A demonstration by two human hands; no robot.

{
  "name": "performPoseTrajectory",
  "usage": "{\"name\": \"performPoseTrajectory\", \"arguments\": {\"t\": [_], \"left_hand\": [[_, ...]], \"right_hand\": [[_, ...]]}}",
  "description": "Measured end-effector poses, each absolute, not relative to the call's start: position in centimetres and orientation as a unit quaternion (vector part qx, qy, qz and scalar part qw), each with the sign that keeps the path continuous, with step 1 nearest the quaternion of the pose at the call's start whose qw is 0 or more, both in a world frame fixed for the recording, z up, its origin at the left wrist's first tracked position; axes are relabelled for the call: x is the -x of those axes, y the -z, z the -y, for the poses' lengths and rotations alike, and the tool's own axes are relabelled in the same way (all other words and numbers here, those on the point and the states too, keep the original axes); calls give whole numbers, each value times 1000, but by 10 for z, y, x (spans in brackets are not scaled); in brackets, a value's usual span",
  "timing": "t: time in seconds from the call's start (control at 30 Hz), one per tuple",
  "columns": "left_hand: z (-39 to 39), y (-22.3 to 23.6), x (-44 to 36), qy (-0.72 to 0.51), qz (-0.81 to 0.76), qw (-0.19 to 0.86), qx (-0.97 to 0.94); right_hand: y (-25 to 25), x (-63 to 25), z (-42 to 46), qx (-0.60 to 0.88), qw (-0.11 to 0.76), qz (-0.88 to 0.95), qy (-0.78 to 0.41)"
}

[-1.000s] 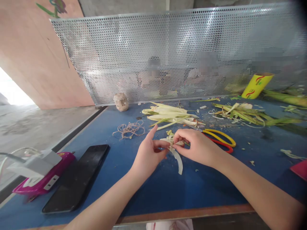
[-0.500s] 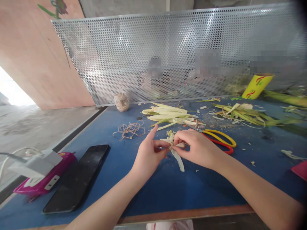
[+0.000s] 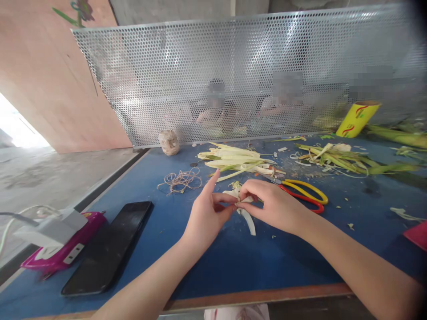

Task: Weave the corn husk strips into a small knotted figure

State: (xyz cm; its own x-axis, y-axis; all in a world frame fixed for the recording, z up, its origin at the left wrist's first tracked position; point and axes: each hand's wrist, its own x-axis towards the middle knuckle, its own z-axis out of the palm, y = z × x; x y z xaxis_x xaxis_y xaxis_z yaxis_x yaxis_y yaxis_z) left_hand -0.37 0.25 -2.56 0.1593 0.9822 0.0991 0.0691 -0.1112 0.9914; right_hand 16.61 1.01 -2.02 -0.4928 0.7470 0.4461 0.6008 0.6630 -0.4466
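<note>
Centrally, fingers (image 3: 227,198) pinch pale strip (image 3: 249,221); scissors (image 3: 298,182) near, front table edge (image 3: 267,297) apart.

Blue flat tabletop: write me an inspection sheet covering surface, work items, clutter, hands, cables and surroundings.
Surface: blue flat tabletop, small pale plant scraps scattered about.
Work items: pale ribbon-like leaf bundle at front; pale-green pile of long leaves beyond; thin brown string tangle; metal scissors with red and yellow loop handles.
Clutter: black rectangular smartphone, magenta socket block, yellow printed cylinder.
Hands: bare left hand and bare right hand, fingertips pinching the leaf bundle.
Cables: thin grey cable leading to white box-shaped plugs on the socket block.
Surroundings: silvery perforated metal screen at the back; people visible through it, indistinct.
</note>
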Motion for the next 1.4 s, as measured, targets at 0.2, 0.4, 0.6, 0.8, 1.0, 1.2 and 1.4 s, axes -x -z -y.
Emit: {"name": "performPoseTrajectory", "arguments": {"t": [0.2, 0.4, 0.6, 0.8, 1.0, 1.2, 1.4], "left_hand": [[0, 14, 1, -528, -421, 537, -506], [0, 14, 1, -537, -386, 561, -498], [-1, 17, 4, -553, -354, 568, -496], [-3, 19, 4, -556, -328, 566, -512], [0, 19, 3, -546, -324, 562, -530], [-1, 19, 2, -539, -323, 559, -540], [-1, 18, 2, -549, -331, 553, -532]], "right_hand": [[26, -170, -16, 461, 402, 783, -113], [20, -171, -18, 401, 359, 819, -197], [25, -171, -18, 403, 394, 811, -157], [25, -171, -19, 390, 401, 814, -155], [23, -170, -17, 380, 383, 827, -158], [24, -171, -16, 376, 373, 835, -149], [25, -170, -18, 334, 395, 848, -114]]}}
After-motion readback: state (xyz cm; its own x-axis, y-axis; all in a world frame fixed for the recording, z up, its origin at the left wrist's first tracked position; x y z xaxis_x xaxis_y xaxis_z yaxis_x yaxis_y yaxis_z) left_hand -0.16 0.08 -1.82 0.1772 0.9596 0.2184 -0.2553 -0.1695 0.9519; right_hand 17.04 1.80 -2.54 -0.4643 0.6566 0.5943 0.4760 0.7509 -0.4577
